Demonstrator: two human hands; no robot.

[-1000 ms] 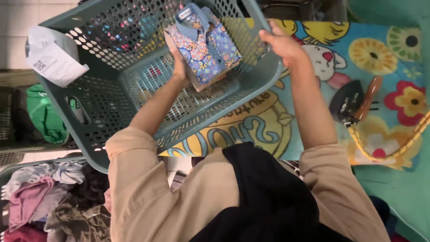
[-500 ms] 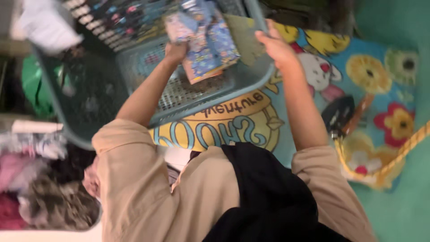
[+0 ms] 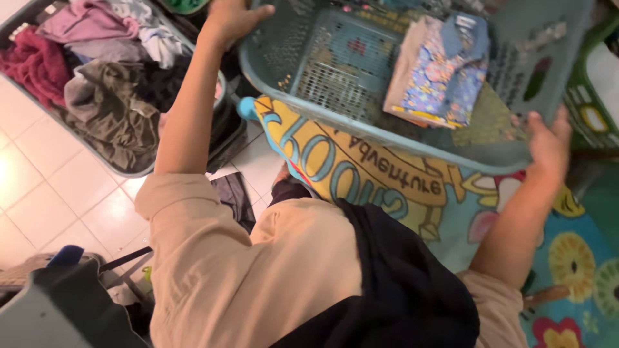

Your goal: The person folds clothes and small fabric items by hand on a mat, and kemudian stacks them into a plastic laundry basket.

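Teal basket (image 3: 361, 122), now gripped by left hand (image 3: 233, 19) and right hand (image 3: 548, 138), has swung right.

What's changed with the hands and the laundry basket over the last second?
The left hand has come off the folded floral shirt and now grips the rim of the teal basket, while the right hand still holds the opposite rim. The basket, held between both hands, has shifted toward the tub of unfolded clothes. The shirt still lies folded inside the basket, above the colourful cartoon mat.
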